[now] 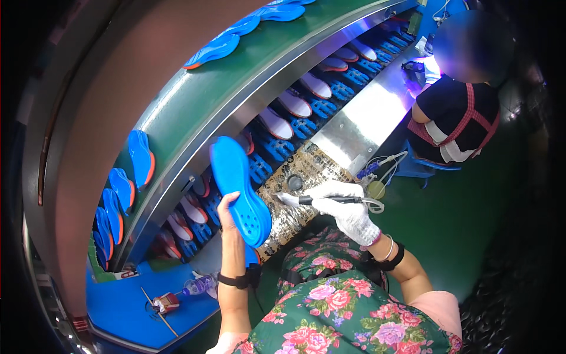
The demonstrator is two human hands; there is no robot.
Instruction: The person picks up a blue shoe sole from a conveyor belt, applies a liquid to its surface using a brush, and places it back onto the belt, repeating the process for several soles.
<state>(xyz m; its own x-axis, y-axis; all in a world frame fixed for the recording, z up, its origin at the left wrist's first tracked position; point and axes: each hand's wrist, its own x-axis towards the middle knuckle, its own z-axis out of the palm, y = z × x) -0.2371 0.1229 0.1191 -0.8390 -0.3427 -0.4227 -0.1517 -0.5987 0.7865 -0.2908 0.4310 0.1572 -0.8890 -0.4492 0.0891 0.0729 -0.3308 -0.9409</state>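
In my bare left hand (226, 213) I grip a blue shoe sole (239, 183) by its near left edge, tilted upward, with a cluster of small dimples at its lower end. A white knit glove covers my right hand (351, 215), whose fingers close round a black-handled brush (305, 200). Its pale bristles point left toward the sole and stay apart from it. A thin whitish tube (374, 206) shows at the handle's rear end. Below both hands lies a glue-stained brown work board (315, 162) with a small dark round piece (295, 182) on it.
A conveyor rack carries white-topped shoe parts (275, 124) on blue holders (277, 148). Blue soles (141, 158) with orange edges lie on the green belt (177, 109) above. A co-worker (466, 112) sits at the right. A bottle (199, 285) lies on the blue table (130, 307).
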